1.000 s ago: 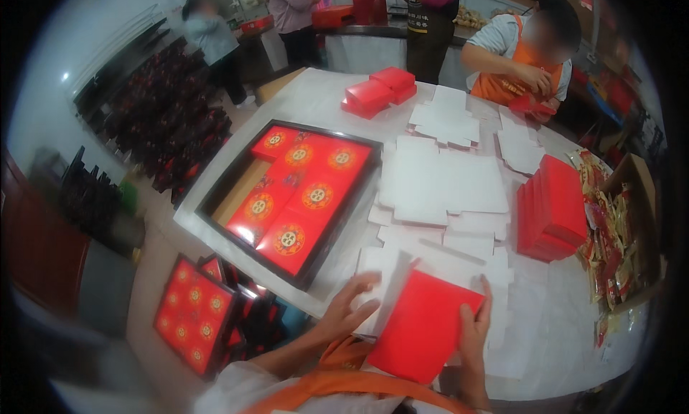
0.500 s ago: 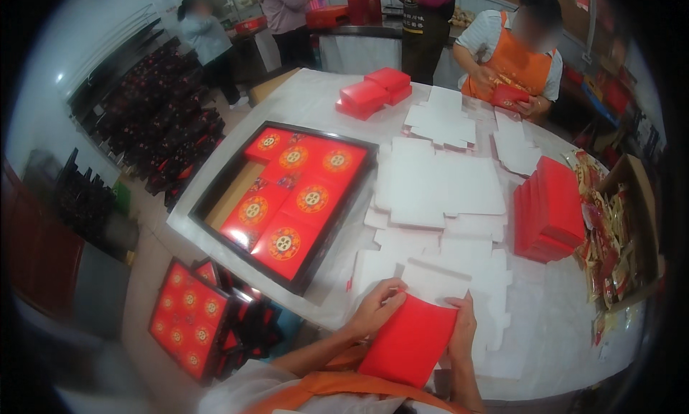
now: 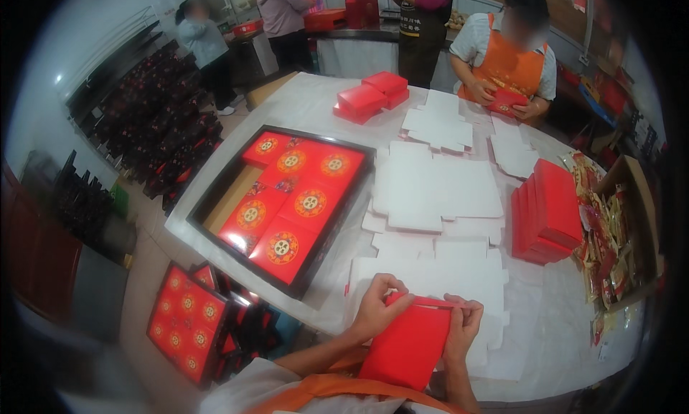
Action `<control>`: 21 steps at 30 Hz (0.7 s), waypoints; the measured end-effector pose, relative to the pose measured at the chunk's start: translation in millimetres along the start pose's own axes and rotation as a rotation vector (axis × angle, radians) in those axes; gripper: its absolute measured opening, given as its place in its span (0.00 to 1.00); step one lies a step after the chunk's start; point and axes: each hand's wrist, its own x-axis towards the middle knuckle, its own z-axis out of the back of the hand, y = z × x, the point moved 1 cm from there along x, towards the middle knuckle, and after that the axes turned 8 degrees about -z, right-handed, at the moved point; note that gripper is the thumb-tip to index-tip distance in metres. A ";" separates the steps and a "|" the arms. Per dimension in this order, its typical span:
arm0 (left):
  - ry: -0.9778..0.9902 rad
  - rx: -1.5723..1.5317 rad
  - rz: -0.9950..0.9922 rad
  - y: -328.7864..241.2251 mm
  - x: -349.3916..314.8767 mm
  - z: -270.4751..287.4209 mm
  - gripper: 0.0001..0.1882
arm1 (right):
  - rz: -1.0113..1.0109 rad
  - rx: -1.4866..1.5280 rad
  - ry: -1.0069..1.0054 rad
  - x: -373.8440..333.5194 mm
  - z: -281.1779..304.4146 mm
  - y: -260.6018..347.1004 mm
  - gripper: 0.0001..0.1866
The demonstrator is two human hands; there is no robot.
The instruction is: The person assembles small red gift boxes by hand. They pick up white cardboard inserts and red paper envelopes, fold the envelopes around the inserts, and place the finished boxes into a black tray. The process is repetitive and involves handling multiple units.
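Observation:
Close to my body, a red cardboard box (image 3: 408,346) is held between both hands at the table's near edge. Its far edge shows a narrow red flap folded over. My left hand (image 3: 382,310) grips the box's far left corner, thumb on the flap. At the far right corner my right hand (image 3: 463,328) pinches the same flap, fingers curled around the side. Beneath and beyond my hands lie white flat box blanks (image 3: 438,188) in overlapping piles. To their left stands a black-framed tray (image 3: 337,224) with several red boxes bearing round gold emblems.
At right, a stack of red boxes (image 3: 545,213) stands beside an open carton (image 3: 639,234) of wrapped packets. More red boxes (image 3: 369,98) sit at the table's far side. A co-worker in an orange apron (image 3: 506,66) handles a red box. Filled trays (image 3: 188,321) are stacked low at left.
The box's white far flap has been folded over, so its red outer side now shows. Both hands have closed in on that edge. Across the table, the co-worker's red box has shifted slightly.

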 end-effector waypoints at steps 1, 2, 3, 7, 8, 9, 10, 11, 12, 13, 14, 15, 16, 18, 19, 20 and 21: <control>0.025 0.065 0.028 -2.5 1.4 0.3 0.10 | -0.007 0.013 0.012 -0.2 -0.7 2.7 0.12; 0.050 0.130 0.056 -7.1 2.2 0.5 0.10 | -0.004 -0.002 0.016 0.2 -1.5 6.1 0.11; 0.074 0.196 0.084 -10.8 3.3 0.0 0.09 | 0.000 -0.017 0.020 1.1 -2.6 10.1 0.10; 0.076 0.284 0.083 -16.4 9.6 0.1 0.09 | -0.087 -0.226 0.069 8.2 -2.3 21.5 0.07; 0.094 0.264 0.120 -15.1 11.0 1.0 0.09 | -0.093 -0.192 0.081 8.8 -3.2 22.9 0.06; 0.111 0.245 0.157 -14.2 11.5 1.6 0.09 | -0.099 -0.158 0.093 9.4 -4.1 23.9 0.06; 0.123 0.205 0.195 -13.9 11.0 1.2 0.09 | -0.102 -0.126 0.105 10.2 -4.5 24.8 0.06; 0.135 0.164 0.233 -13.7 9.5 0.9 0.09 | -0.106 -0.119 0.114 11.1 -1.9 22.2 0.06; 0.147 0.123 0.270 -13.0 7.9 0.3 0.09 | -0.111 -0.113 0.123 12.3 2.7 17.0 0.06; 0.147 0.137 0.241 -9.9 6.0 2.2 0.09 | -0.121 -0.104 0.135 12.1 4.3 13.6 0.06; 0.146 0.151 0.213 -3.8 4.6 4.8 0.09 | -0.122 -0.102 0.136 11.6 3.0 13.5 0.06; 0.145 0.165 0.184 -0.5 3.0 6.0 0.09 | -0.124 -0.100 0.137 11.0 1.1 13.9 0.06; 0.127 0.152 0.184 -0.3 2.0 5.3 0.09 | -0.125 -0.097 0.141 11.2 -0.6 14.0 0.06; 0.089 0.127 0.182 -1.0 -0.3 2.7 0.08 | -0.142 -0.119 0.114 9.2 -1.5 15.8 0.06; 0.080 0.138 0.145 -1.2 -0.6 1.5 0.08 | -0.146 -0.131 0.098 8.9 -1.6 16.3 0.07; 0.071 0.149 0.107 -1.5 -1.4 0.6 0.08 | -0.121 -0.148 0.105 8.7 -1.0 15.0 0.07; 0.061 0.160 0.069 -2.3 -2.3 0.2 0.08 | -0.096 -0.164 0.111 8.3 0.4 13.1 0.07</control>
